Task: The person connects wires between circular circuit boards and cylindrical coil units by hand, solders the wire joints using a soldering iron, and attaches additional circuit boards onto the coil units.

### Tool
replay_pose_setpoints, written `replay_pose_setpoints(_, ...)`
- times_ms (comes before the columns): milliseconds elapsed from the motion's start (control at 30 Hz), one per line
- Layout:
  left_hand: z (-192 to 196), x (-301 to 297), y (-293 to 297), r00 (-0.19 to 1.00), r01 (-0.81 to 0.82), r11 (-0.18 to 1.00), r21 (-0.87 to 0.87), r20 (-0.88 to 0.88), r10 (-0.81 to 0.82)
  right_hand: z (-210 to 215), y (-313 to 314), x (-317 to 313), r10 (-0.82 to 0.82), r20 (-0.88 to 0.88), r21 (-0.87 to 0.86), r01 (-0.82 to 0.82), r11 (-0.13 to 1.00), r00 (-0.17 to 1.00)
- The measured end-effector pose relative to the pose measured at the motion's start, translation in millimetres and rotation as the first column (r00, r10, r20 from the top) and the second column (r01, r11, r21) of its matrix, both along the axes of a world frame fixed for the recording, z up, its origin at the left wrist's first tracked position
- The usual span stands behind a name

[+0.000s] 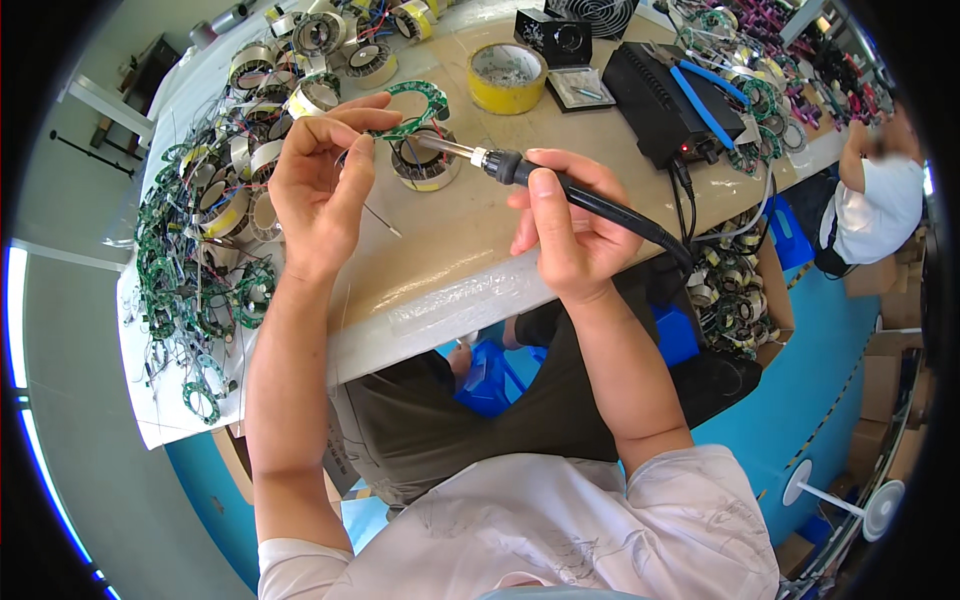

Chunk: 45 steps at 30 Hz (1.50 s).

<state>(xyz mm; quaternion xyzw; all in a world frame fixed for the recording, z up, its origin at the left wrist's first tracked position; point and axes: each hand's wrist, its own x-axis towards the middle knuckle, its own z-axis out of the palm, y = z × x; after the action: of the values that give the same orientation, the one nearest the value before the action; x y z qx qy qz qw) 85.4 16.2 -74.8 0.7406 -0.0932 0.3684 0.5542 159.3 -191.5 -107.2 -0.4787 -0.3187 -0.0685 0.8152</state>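
Observation:
My left hand (318, 200) has its fingers closed at the edge of a green ring-shaped circuit board (436, 98), tilted above the table. Just beneath the board sits a round motor stator (428, 176) with a yellow band. Thin wires hang by the left fingers; whether they are pinched too is hard to tell. My right hand (578, 232) grips the black handle of a soldering iron (585, 196) between thumb and fingers. The iron's metal tip points left to the board and stator; from this angle I cannot tell whether it touches them.
Wired stators (225, 205) and green ring boards (165, 260) crowd the left. Yellow tape (507, 80) stands at centre back. Blue-handled pliers (703, 105) lie on a black power box (650, 95). Below right is a carton of stators (735, 305); another person (875, 205) sits farther right.

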Motion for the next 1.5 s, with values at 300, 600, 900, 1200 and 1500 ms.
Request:
replay_pose_setpoints(300,0.3,0.7,-1.4,1.000,-0.009,1.000,0.006,0.007,0.009,-0.6,0.2,0.9,0.000,-0.009,0.008,0.000,1.000,1.000)
replay_pose_setpoints(600,-1.7,0.7,0.1,1.000,-0.010,1.000,0.007,0.017,0.010,-1.6,-1.1,0.0,0.015,-0.029,0.005,-0.015,1.000,0.999)
replay_pose_setpoints(900,-0.1,0.9,-0.1,1.000,-0.013,1.000,-0.011,0.003,0.013,-0.2,-0.6,0.7,0.036,-0.065,0.021,-0.035,0.999,0.997)
replay_pose_setpoints(1200,-2.3,0.1,-1.4,1.000,-0.027,0.999,-0.027,-0.007,0.026,12.2,-9.4,28.2,-0.031,-0.023,-0.137,0.028,0.990,0.999)
replay_pose_setpoints(1500,-1.0,-1.7,-2.1,0.999,-0.032,0.999,-0.041,-0.008,0.031,19.6,-13.0,67.2,-0.084,0.670,-0.483,0.519,0.705,0.738)
